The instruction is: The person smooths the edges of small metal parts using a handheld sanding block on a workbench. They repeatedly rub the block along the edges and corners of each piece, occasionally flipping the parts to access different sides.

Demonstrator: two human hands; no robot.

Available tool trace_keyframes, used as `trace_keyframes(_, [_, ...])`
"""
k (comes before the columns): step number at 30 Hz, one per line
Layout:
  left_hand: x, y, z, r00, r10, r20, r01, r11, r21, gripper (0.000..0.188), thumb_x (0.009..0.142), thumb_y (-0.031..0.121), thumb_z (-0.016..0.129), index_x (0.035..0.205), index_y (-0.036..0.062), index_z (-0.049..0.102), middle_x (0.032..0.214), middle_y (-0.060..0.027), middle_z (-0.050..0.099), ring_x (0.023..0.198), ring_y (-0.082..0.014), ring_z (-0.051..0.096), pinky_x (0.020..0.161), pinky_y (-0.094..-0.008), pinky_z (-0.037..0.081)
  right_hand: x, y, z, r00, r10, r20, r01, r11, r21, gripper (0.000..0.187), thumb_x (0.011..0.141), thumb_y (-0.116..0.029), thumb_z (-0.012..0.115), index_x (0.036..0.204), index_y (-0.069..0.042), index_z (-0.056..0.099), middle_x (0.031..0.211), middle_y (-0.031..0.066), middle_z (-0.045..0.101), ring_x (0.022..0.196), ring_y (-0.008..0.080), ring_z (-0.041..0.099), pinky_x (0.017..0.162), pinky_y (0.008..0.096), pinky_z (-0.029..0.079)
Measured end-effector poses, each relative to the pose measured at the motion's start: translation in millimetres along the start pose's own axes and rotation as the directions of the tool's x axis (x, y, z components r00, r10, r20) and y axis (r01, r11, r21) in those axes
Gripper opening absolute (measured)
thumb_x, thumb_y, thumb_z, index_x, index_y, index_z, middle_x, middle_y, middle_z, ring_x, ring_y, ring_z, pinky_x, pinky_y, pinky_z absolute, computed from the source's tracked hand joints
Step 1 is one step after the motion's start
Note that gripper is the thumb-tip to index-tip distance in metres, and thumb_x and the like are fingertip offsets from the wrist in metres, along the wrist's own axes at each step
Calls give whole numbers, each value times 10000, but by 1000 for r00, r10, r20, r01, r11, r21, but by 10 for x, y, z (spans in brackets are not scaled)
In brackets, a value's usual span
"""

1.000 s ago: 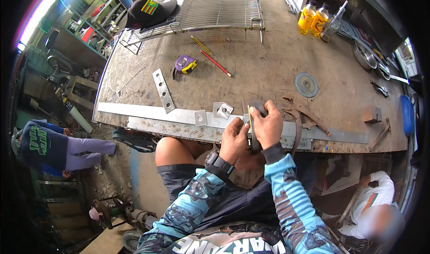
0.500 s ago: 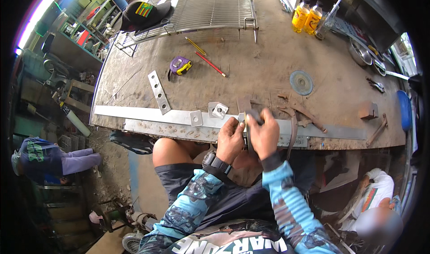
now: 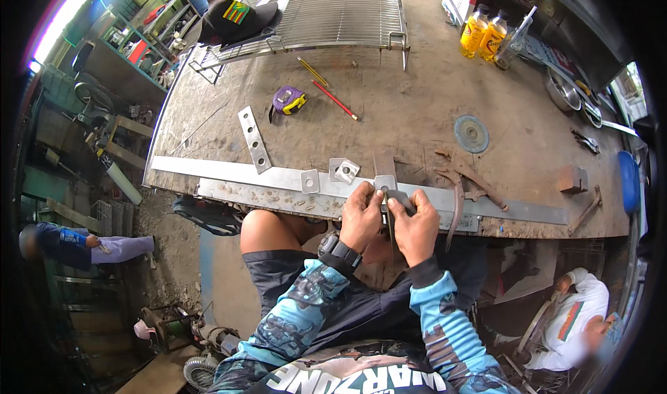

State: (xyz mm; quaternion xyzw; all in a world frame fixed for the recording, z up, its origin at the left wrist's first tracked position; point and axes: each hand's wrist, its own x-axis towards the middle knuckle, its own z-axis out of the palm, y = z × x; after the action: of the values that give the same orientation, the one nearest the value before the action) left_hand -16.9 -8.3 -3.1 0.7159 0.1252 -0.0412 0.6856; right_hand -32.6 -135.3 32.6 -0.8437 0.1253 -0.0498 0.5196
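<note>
My left hand (image 3: 363, 217) is closed, its thumb and fingers pinched at the edge of a small square metal plate with a hole (image 3: 384, 182). My right hand (image 3: 417, 226) is closed on a dark grey flat piece (image 3: 399, 201), held against that plate; its exact kind is unclear. Below the fingertips a thin dark strip hangs between the hands. Just left lie more square plates, one flat (image 3: 310, 181) and a small overlapping group with holes (image 3: 345, 171). Behind the held plate sits a brown rusty block (image 3: 383, 162).
A long metal strip (image 3: 229, 170) runs along the table's front edge. Rusty tongs-like tools (image 3: 458, 185) lie to the right. Farther back are a holed flat bar (image 3: 254, 140), tape measure (image 3: 289, 100), pencils, a disc (image 3: 471, 133), bottles (image 3: 474, 31) and a wire rack (image 3: 333, 19) with a cap.
My right hand has lowered slightly and its motion blur is gone. The dark grey piece has shifted, and the holed plate shows more clearly. The view has moved a little.
</note>
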Motion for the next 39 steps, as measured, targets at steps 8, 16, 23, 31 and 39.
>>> trace_keyframes(8, [43, -109, -37, 1000, 23, 9, -23, 999, -32, 176, 1003, 131, 630, 923, -18, 580, 729, -40, 542, 710, -118, 488, 621, -330, 436, 109, -31, 120, 982, -175, -73, 170, 983, -72, 395, 859, -244, 806, 811, 9, 506, 680, 205, 566, 620, 394, 535, 597, 459, 446])
trace_keyframes(16, [-15, -2, -8, 999, -16, 44, 20, 996, -89, 213, 1022, 146, 614, 908, -20, 545, 777, -54, 560, 726, -126, 487, 640, -329, 447, 467, -101, 230, 978, -164, -129, 152, 983, -99, 393, 857, -263, 792, 822, 10, 512, 702, 235, 540, 668, 453, 514, 612, 484, 434])
trace_keyframes(23, [-23, 43, -6, 1000, -4, 28, 4, 1000, -24, 217, 1027, 141, 613, 894, -14, 540, 751, -46, 548, 708, -113, 484, 627, -320, 440, 32, 17, 23, 997, -67, -30, 65, 996, -61, 362, 850, -257, 805, 860, 4, 555, 758, 220, 622, 755, 464, 624, 647, 502, 475])
trace_keyframes(31, [12, -123, 5, 997, 78, -1, -78, 996, -40, 203, 1060, 151, 588, 891, 49, 539, 659, 17, 521, 473, -77, 497, 420, -260, 389, 384, -35, 194, 981, -184, -65, 171, 972, -160, 390, 884, -337, 775, 870, -19, 550, 790, 236, 645, 789, 505, 620, 653, 541, 473])
trace_keyframes(39, [-5, -31, -5, 998, -25, 53, 31, 994, -104, 191, 1018, 107, 625, 884, 0, 540, 745, -28, 530, 705, -101, 467, 607, -315, 415, 530, -45, 259, 977, -182, -114, 163, 974, -159, 382, 875, -307, 788, 857, -8, 551, 776, 221, 639, 745, 481, 592, 645, 504, 471])
